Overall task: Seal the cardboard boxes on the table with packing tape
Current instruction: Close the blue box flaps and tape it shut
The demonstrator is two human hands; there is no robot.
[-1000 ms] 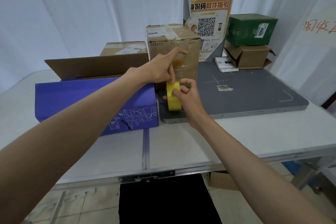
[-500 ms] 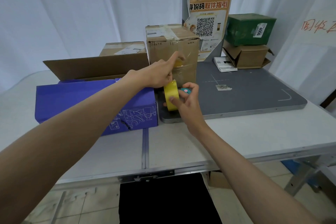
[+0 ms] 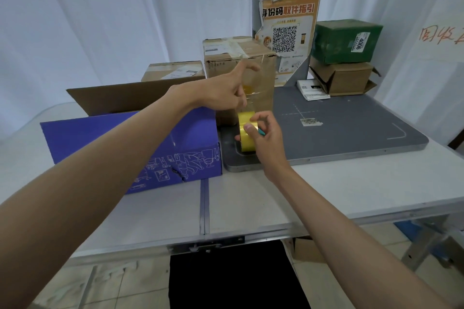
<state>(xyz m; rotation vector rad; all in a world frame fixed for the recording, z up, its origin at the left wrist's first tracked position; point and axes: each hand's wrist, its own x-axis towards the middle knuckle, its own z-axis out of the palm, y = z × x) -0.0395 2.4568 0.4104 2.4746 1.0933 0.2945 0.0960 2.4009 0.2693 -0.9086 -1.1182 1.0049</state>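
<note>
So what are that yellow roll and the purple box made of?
The yellow roll, gripped by the right hand, looks like glossy plastic packing tape: a clear strip stretches up to the left hand. The purple box seems matte printed cardboard; its raised flap is plain brown inside.

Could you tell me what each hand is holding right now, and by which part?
The right hand grips the yellow tape roll around its rim. The left hand pinches the pulled-out tape strip near its free end.

A parcel pickup station: stacked parcels [image 3: 347, 41], a QR-code pickup poster [image 3: 288, 30], a grey scanning platform [image 3: 351, 128].
</note>
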